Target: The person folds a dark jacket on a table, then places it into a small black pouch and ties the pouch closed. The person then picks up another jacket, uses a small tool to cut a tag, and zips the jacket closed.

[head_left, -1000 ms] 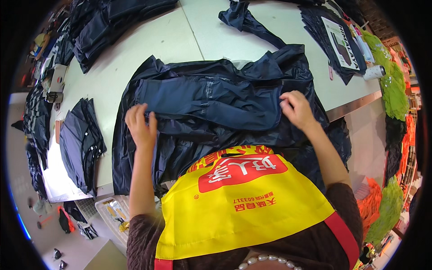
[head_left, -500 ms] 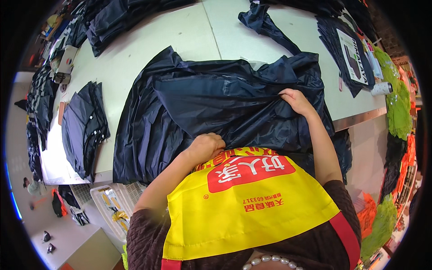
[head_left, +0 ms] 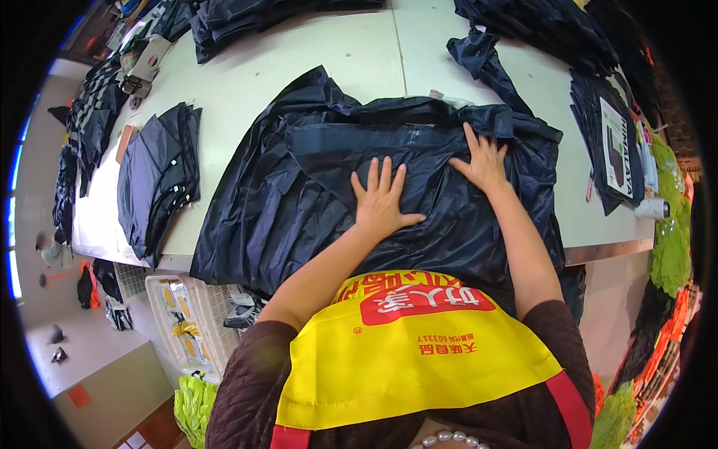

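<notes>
A large piece of shiny dark navy fabric (head_left: 321, 217), perhaps a garment, lies wrinkled over the table in front of me and hangs past its near edge. My left hand (head_left: 381, 200) rests flat on its middle, fingers spread and thumb out to the right. Farther right and a little farther away, my right hand (head_left: 482, 161) also presses on the fabric with its fingers apart. A flatter folded strip (head_left: 359, 140) runs across the cloth beyond my left hand. Neither hand grips anything.
The pale table (head_left: 299, 52) carries a stack of dark cut pieces (head_left: 158, 172) at left. At right lie dark pieces under a printed card (head_left: 617, 146), beside a thread cone (head_left: 652, 209). More dark cloth (head_left: 538, 30) lies at the far side. A white crate (head_left: 157, 314) stands below the table.
My left hand has moved from the near edge up onto the fabric and spread out. My right hand has let go of its pinched fold and opened flat. The view has shifted slightly.
</notes>
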Tool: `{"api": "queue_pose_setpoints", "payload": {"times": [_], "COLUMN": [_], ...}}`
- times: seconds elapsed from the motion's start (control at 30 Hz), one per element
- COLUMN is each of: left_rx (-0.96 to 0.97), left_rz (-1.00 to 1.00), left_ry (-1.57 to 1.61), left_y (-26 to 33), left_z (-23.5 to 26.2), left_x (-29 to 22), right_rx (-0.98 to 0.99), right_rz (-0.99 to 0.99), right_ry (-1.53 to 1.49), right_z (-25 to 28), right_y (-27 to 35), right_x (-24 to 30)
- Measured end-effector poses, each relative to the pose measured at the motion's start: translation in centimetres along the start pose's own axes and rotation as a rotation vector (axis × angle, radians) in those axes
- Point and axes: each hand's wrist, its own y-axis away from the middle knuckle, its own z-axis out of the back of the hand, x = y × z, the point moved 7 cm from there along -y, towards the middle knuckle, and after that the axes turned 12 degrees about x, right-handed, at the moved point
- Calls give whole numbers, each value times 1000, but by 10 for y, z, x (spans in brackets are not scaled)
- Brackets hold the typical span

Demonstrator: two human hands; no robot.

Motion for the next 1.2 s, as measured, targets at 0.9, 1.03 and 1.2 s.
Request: {"api": "queue_pose_setpoints", "payload": {"times": [0.9,1.03,1.2], "left_rx": [-497,-523,-517], "left_rz": [493,463,470], "left_ry": [1567,1663,1650], "left_y": [-34,-34,-28], "left_z": [56,55,59], "left_x": [227,225,221], "right_rx": [-392,-598,-176], "right_rz": [-189,-595,-802], "right_ry": [-543,-116,-18], "right_z": [84,57,-12], "right_y": [50,119,141], "right_x": [-120,-298,-351]}}
